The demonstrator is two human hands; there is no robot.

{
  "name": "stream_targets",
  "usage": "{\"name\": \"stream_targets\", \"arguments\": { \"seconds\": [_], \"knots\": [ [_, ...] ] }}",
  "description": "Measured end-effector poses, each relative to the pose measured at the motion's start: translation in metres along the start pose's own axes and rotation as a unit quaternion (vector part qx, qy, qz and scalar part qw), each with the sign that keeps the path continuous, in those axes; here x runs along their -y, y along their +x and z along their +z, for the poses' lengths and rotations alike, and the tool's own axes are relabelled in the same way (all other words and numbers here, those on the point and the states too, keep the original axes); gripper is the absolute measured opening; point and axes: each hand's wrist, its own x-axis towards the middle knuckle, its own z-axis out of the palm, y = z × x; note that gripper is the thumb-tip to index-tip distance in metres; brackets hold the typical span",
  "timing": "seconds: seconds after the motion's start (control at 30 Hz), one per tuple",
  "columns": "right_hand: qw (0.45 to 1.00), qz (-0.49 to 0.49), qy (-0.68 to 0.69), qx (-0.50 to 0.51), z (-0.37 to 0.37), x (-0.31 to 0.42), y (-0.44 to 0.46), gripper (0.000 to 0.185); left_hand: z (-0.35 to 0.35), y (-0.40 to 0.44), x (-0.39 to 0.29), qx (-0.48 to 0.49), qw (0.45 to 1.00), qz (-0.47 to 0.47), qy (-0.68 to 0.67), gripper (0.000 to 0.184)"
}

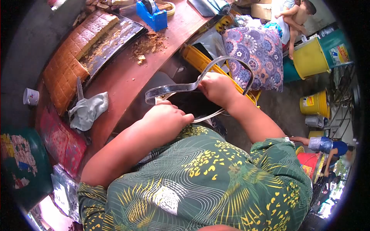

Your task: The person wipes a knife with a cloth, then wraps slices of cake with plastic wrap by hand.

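A dark, shiny looped strap (169,91) with pale edging stretches in front of my body. My left hand (165,117) is closed on its near end, knuckles up, beside a small white part. Further right, my right hand (219,88) grips the strap near its middle, fingers curled and partly hidden. From there the strap arches over toward the right wrist. A thin white cord (210,116) runs below, between the two hands; how it joins the strap I cannot tell.
On the reddish table (127,82) lie a scored sheet cake (65,73) on a black tray, crumbs, a grey cloth (90,111), a knife blade and a blue tape dispenser (154,15). A yellow crate (196,57), patterned cushion (254,54) and buckets (314,104) stand right. Other people are beyond.
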Motion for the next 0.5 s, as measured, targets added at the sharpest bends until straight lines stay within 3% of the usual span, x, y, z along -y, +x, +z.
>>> {"name": "stream_targets", "arguments": {
  "seconds": [0.2, 0.3, 0.37, 0.5],
  "knots": [
    [0.998, -0.055, 0.019, 0.018, -0.010, 0.000, -0.001, 0.009, 0.002, -0.003, -0.001, -0.009, 1.000, -0.011, -0.016, 0.027],
    [0.989, -0.130, 0.041, 0.051, -0.017, 0.003, 0.000, 0.015, 0.006, -0.007, 0.001, -0.029, 0.998, -0.025, -0.056, 0.029],
    [0.990, -0.112, 0.014, 0.087, -0.017, 0.007, 0.001, 0.016, -0.005, -0.007, -0.005, 0.012, 0.993, -0.071, -0.094, 0.029],
    [0.994, -0.017, -0.004, 0.110, -0.019, 0.012, 0.015, 0.013, -0.005, -0.010, -0.001, 0.002, 0.996, -0.043, -0.080, 0.030]
  ]
}}
